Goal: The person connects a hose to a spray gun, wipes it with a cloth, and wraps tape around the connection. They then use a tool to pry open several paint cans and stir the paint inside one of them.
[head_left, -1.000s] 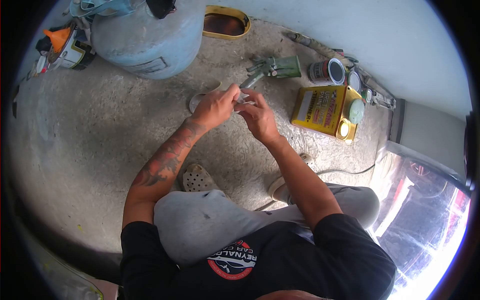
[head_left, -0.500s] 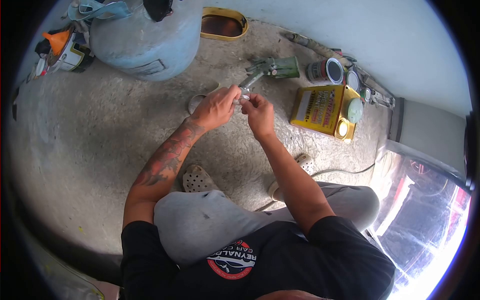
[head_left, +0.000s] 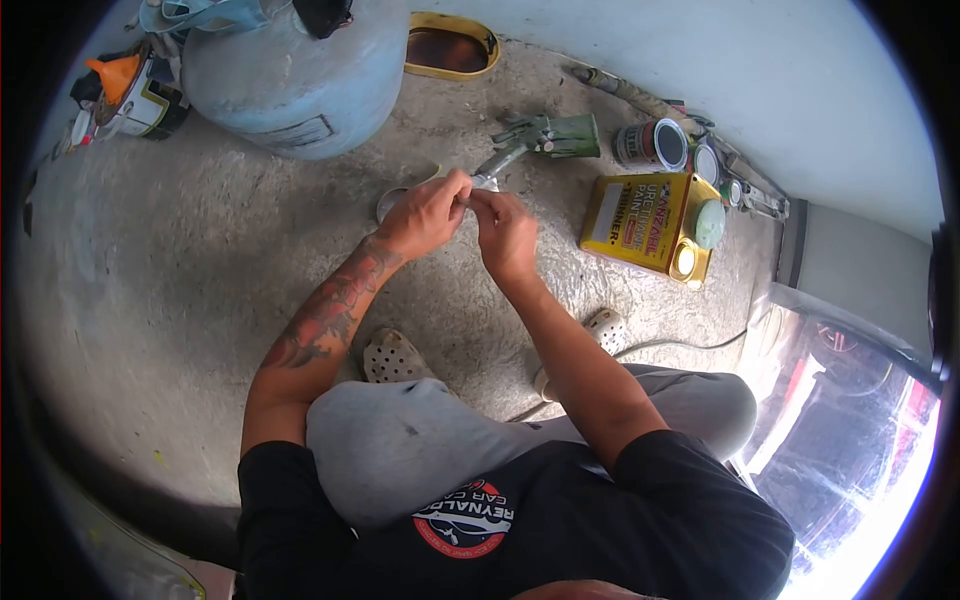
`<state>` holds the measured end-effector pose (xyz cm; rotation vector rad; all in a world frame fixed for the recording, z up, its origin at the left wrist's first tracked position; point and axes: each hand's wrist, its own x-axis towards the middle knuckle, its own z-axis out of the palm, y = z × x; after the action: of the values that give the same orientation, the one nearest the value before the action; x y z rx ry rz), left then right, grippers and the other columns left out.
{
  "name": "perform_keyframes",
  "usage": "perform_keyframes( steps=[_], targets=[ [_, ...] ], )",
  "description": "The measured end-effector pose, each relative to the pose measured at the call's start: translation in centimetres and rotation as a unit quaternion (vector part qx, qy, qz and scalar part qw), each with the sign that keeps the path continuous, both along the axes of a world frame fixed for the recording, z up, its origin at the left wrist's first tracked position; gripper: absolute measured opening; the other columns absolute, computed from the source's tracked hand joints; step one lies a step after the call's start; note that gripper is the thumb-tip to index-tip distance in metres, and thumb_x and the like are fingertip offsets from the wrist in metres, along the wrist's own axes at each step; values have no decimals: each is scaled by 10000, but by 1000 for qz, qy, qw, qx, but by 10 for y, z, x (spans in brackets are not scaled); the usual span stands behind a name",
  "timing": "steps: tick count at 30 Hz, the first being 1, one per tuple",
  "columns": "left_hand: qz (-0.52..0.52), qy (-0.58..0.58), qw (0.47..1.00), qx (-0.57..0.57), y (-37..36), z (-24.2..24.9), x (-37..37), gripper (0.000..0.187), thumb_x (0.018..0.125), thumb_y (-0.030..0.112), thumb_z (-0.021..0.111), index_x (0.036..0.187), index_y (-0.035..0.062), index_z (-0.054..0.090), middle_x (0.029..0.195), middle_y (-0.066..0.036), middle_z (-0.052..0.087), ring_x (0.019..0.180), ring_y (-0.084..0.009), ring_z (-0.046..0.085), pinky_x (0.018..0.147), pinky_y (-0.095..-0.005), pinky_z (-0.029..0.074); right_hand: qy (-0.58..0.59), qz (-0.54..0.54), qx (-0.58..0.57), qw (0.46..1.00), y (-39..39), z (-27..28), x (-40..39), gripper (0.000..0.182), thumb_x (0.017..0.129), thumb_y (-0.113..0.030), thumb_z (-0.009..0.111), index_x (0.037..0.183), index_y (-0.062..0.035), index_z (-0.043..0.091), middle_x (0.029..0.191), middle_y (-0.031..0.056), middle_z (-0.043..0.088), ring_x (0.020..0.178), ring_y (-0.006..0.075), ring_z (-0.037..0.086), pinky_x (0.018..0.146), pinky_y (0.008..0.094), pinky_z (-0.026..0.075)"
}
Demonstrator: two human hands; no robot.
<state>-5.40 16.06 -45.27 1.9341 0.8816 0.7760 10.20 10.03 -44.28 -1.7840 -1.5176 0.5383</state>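
Can [head_left: 640,222] lettered "URETHANE PAINT THINNER" stands nr our L hand [head_left: 425,217] & R hand [head_left: 508,235], fingers pinched tog., item held unclear.

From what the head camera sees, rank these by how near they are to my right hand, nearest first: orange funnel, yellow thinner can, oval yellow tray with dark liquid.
Measured from your right hand:
1. Yellow thinner can, just to its right.
2. Oval yellow tray, ahead, by the wall.
3. Orange funnel, far left, past the big blue container.
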Motion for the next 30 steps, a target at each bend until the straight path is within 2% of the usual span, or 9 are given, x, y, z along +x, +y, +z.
perform_keyframes(
  steps=[7, 11, 15, 16, 17, 18, 20, 23, 30],
  targets=[
    [2, -29, 997, -77, -1, -1, 0, 261, 859, -1, 641, 1022, 69, 450, 877, -158, 611, 831, -408, 639, 682, -472, 498, 23, 17, -2, 1000, -6, -1, -5, 157, 860, -37, 685, 1013, -29, 717, 913, 190, 675, 833, 386, 668, 728, 439, 544],
    [5, 12, 999, -30, -3, 0, 2, 251, 861, -3, 635, 1027, 67, 460, 878, -157, 616, 831, -396, 649, 683, -486, 499, 8, 10, -30, 999, -6, -4, -5, 163, 866, -39, 659, 1022, -13, 697, 921, 217, 667, 869, 414, 657, 750, 439, 539],
    [17, 16, 999, 46, -5, -4, 2, 229, 870, 11, 633, 1035, 74, 487, 897, -131, 617, 859, -384, 648, 690, -482, 506, 8, 44, -73, 996, -4, -17, 4, 120, 908, -76, 644, 1000, -11, 686, 905, 150, 684, 808, 329, 672, 727, 402, 533],
    [31, 3, 998, 52, -6, -6, 2, 214, 873, 21, 635, 1032, 78, 504, 908, -123, 614, 868, -382, 643, 694, -477, 510, 197, 20, -192, 961, -4, -17, 7, 108, 933, -92, 631, 1001, -26, 682, 895, 92, 671, 785, 253, 647, 725, 369, 519],
    [31, 3, 998, 53, -6, -9, 1, 214, 873, 21, 635, 1032, 78, 504, 908, -123, 614, 868, -382, 643, 694, -477, 510, 376, -5, -301, 877, -4, -18, 10, 100, 958, -108, 619, 1002, -42, 678, 884, 35, 659, 762, 177, 622, 724, 336, 505],
    [27, 30, 998, 51, -5, -11, -2, 201, 865, 29, 651, 1014, 80, 526, 916, -116, 608, 872, -373, 639, 696, -468, 515, 376, -5, -301, 877, -4, -20, 13, 100, 958, -108, 619, 1002, -42, 678, 884, 35, 659, 762, 177, 622, 724, 336, 505],
    [23, 58, 997, 50, -5, -15, -6, 188, 858, 37, 666, 997, 81, 548, 924, -108, 603, 876, -364, 635, 698, -458, 521, 575, -7, -304, 760, -6, -25, 17, 91, 992, -130, 602, 1029, -70, 660, 877, -41, 603, 764, 77, 537, 749, 284, 470],
    [12, 70, 992, 105, -10, -11, -8, 185, 825, 25, 713, 951, 58, 582, 934, -102, 610, 827, -337, 644, 685, -431, 521, 645, 19, -296, 704, -7, -35, 21, 78, 995, -127, 602, 1033, -74, 646, 876, -31, 600, 776, 80, 533, 772, 276, 464],
    [4, 96, 980, 177, -10, -11, -13, 154, 823, 89, 746, 924, 46, 637, 891, -76, 618, 815, -291, 637, 704, -426, 485, 597, 22, -318, 737, -4, -31, 26, 80, 985, -98, 616, 1044, -48, 637, 895, -13, 621, 795, 97, 572, 780, 284, 487]
  ],
)
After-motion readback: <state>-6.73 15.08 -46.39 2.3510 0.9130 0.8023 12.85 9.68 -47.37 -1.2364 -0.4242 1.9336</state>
